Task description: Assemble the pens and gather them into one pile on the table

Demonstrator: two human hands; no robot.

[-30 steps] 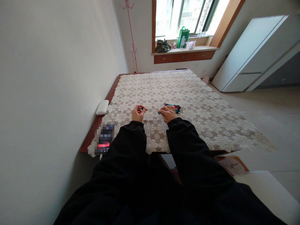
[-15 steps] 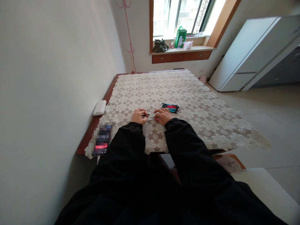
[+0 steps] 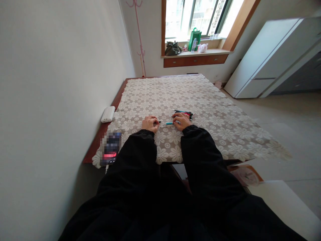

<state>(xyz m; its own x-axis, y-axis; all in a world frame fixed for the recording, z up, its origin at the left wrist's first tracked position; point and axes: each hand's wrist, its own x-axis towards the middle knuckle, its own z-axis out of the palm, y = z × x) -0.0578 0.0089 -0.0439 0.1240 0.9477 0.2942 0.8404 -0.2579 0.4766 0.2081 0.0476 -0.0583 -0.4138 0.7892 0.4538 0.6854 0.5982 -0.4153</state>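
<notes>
My left hand point(image 3: 149, 124) rests low over the lace tablecloth, its fingers pinched together. A small dark tip point(image 3: 159, 122) pokes out past its fingertips; the rest of that object is hidden. To the right, my right hand point(image 3: 182, 121) has its fingers closed round a teal pen point(image 3: 169, 123), whose end points left toward my left hand. A thin white strip or cord point(image 3: 164, 126) runs between the two hands; its kind is too small to tell. Just behind my right hand lies a row of several pens point(image 3: 183, 112), black, red and teal, partly covered by the hand.
The lace tablecloth point(image 3: 160, 93) covers the table. At the left edge lie a white power bank point(image 3: 108, 114) and a phone point(image 3: 111, 149) with a cable. Beyond are a windowsill with bags point(image 3: 173, 49), a pink coat stand point(image 3: 138, 30) and a white fridge point(image 3: 265, 57).
My right hand has shifted right, away from my left hand, and a teal pen now shows at its fingertips. My left hand stays nearly in place, still pinched.
</notes>
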